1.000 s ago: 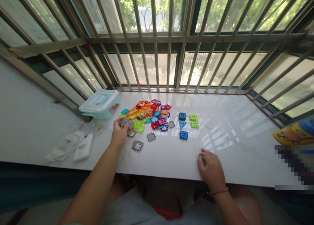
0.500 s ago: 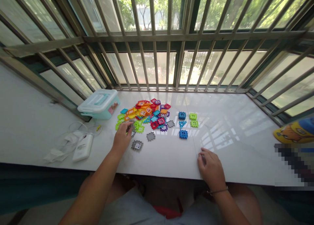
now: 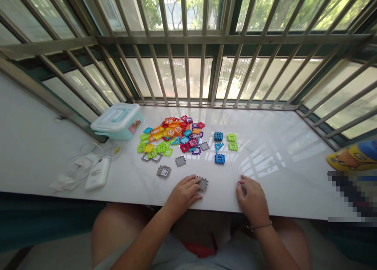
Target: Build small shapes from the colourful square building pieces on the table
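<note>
The grey toothed tile (image 3: 204,184) lies between the two hands near the front edge of the white tabletop (image 3: 273,156), just right of the left hand's fingertips and left of the right hand. The left hand (image 3: 183,193) is clearly nearer, touching it; the right hand (image 3: 253,197) sits apart across a bare strip. The tile is nearly square, so no long axis stands out.

The left hand is partly bent, its fingers over the tile's left edge; whether it grips or only rests there, one cannot tell. The right hand is loosely curled on the surface, with a dark patch inside the curl that may be a small piece or shadow.

The tile looks like matte plastic, flat-faced with blocky notches. Beyond it lie a plain grey tile (image 3: 180,161), a grey window-patterned piece (image 3: 163,172) and a jumbled heap of bright tiles (image 3: 173,133). A blue lattice triangle (image 3: 218,147) stands among square blue pieces (image 3: 219,159) and lime-green window pieces (image 3: 232,146). The tabletop is glossy, mirroring the window bars (image 3: 186,73).
</note>
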Motion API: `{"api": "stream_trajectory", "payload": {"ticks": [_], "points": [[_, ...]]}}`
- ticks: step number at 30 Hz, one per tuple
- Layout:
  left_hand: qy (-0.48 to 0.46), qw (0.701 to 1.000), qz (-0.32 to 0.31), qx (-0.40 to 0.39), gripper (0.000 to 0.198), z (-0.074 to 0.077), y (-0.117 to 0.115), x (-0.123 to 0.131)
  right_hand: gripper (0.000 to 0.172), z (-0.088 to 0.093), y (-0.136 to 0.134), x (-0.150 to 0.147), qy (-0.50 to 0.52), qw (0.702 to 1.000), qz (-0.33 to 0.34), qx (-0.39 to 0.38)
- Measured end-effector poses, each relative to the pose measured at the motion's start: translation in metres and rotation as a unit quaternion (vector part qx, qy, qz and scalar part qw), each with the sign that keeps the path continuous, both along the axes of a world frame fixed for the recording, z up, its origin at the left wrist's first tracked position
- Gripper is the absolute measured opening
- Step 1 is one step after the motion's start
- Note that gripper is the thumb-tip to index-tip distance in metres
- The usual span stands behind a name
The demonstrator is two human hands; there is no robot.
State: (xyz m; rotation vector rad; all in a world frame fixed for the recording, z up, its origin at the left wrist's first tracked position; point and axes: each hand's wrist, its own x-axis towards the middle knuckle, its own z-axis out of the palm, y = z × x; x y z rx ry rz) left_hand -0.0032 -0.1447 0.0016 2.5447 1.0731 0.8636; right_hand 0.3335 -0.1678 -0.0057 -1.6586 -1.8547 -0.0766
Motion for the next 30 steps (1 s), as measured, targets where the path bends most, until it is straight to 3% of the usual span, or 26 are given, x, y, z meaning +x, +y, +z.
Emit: {"api": "stream_trajectory", "payload": {"ticks": [3, 6, 9, 13, 19, 21, 30], "points": [[0.014, 0.999, 0.036, -0.01, 0.051, 0.002, -0.002, -0.006, 0.012, 0.001, 0.0, -0.001, -0.002, 1.0, -0.001, -0.001], [0.001, 0.995, 0.102, -0.018, 0.061, 0.001, -0.003, -0.011, 0.011, 0.0, 0.001, 0.0, -0.002, 1.0, 0.001, -0.005], [-0.021, 0.989, 0.144, -0.024, 0.057, -0.002, 0.0, -0.011, 0.012, -0.001, 0.0, 0.002, -0.014, 1.0, 0.004, -0.006], [-0.025, 0.99, 0.135, -0.035, 0.045, 0.0, 0.004, -0.007, 0.015, 0.002, -0.002, -0.006, -0.038, 0.999, 0.022, -0.006], [0.0, 0.993, 0.109, -0.05, 0.023, 0.008, 0.003, -0.004, 0.031, 0.02, -0.006, -0.058, -0.072, 0.979, 0.18, -0.061], [0.003, 0.993, 0.106, -0.053, 0.014, 0.009, 0.002, -0.003, 0.034, 0.024, -0.006, -0.074, -0.083, 0.973, 0.2, -0.082], [-0.013, 0.988, 0.152, -0.022, 0.016, 0.009, -0.002, 0.0, 0.027, 0.016, -0.004, -0.08, -0.02, 0.992, 0.11, -0.055]]}}
